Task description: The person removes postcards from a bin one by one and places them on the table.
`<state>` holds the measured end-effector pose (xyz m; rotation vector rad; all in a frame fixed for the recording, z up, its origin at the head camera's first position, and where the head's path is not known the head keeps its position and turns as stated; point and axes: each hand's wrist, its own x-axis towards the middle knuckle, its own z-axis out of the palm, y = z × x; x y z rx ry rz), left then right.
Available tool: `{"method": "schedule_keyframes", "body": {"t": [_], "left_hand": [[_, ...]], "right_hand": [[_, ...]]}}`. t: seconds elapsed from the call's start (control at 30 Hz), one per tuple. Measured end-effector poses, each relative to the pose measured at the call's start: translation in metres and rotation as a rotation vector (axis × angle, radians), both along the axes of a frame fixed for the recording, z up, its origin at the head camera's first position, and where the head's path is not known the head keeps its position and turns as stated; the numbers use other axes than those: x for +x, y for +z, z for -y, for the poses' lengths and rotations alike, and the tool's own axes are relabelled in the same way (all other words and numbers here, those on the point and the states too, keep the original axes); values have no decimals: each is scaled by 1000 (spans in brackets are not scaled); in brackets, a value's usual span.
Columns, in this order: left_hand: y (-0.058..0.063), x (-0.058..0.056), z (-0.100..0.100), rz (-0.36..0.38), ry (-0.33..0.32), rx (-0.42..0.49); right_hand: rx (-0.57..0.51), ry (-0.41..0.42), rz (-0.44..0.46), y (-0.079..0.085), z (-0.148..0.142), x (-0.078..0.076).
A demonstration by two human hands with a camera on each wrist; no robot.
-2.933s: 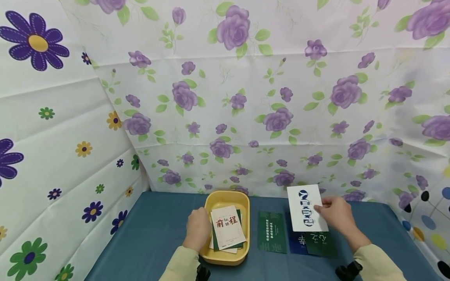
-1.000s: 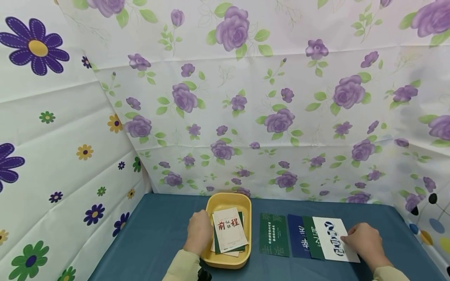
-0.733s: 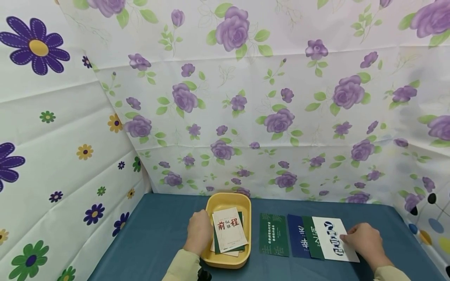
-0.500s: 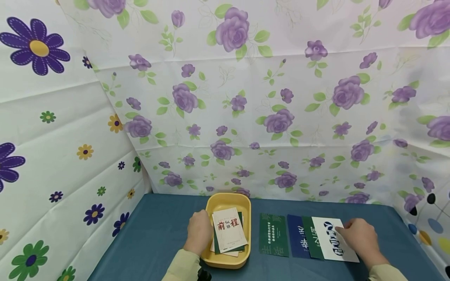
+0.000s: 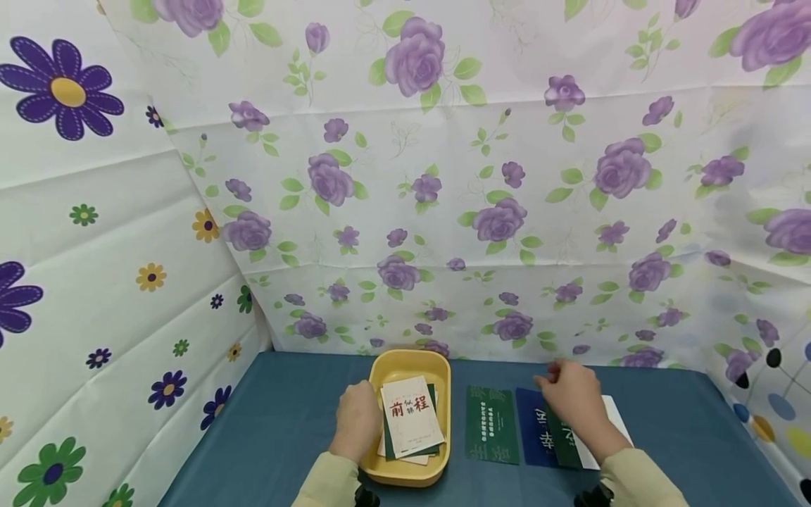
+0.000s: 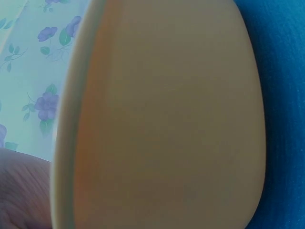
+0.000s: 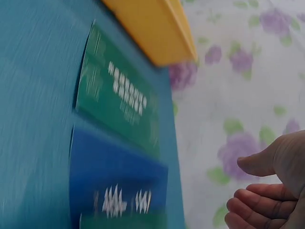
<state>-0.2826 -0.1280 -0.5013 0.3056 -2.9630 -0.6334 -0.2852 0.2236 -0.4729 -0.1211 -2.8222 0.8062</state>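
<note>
The left hand (image 5: 357,420) gripped a rounded yellow plastic tub (image 5: 405,477) at its left side; the right hand (image 5: 575,401), empty, hovered over flat, overlapping printed cards (image 5: 562,440).

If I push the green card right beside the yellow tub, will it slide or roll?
The green card lies flat, so it'd likely slide, not roll. It looks thin, so probably light and bendy. With its edges low on the blue table, lifting might be tricky.

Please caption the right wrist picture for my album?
An empty right hand near a green card, a blue card and a yellow tray.
</note>
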Motion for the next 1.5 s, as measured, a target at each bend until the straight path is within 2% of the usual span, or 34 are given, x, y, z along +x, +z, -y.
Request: {"method": "schedule_keyframes", "body": {"t": [0.13,0.33,0.63,0.97,1.03,1.27,1.5], "left_hand": [[-1,0,2,-12,0,-12],[-1,1,3,-20,-6,-18],[-7,4,2,-5,2,-15],[-3,3,-3,-47,-16,-26],[-4,2,-3,-54,-14,-26],[-2,1,-2,-51,-9,-33],[0,0,-1,-48,9,-59]], "right_hand": [[-9,32,-29,4,28,-4],[-21,87,3,7,68,-7],[-26,162,63,-7,123,-6],[-43,264,28,-8,163,-1],[-28,281,24,-8,170,-1],[157,290,-27,-3,194,6],[188,349,128,-11,217,4]]}}
